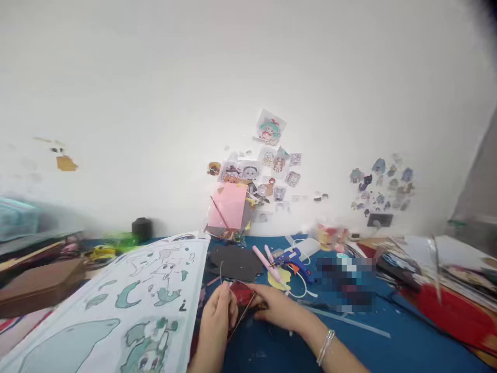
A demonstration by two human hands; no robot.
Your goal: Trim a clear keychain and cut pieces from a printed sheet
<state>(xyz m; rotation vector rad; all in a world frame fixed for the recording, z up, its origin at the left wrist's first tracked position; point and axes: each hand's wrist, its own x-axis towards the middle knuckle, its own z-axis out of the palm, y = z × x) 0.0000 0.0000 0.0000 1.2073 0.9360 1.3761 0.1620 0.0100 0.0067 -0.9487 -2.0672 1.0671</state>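
Observation:
My left hand [219, 311] and my right hand [277, 305] meet low in the middle, over the blue tabletop [272, 352]. Between them is a small dark red piece [241, 293] with a thin light-brown edge or strand; its exact kind is unclear. The fingers of my left hand are closed at the piece's left side, and a thin pale strand sticks up above them. Curled fingers of my right hand grip its right edge. To the left of my hands lies a large white sheet [155, 280] with teal drawings. Just beyond them is a dark grey sheet [235, 262].
A blue glue gun [295, 263], pink stick-like tools [267, 263], a yellow piece [278, 280] and a white cable lie beyond my right hand. A clear strip [353, 322] is at right. Brown box [39, 285] stands left; red item [454, 316] lies far right.

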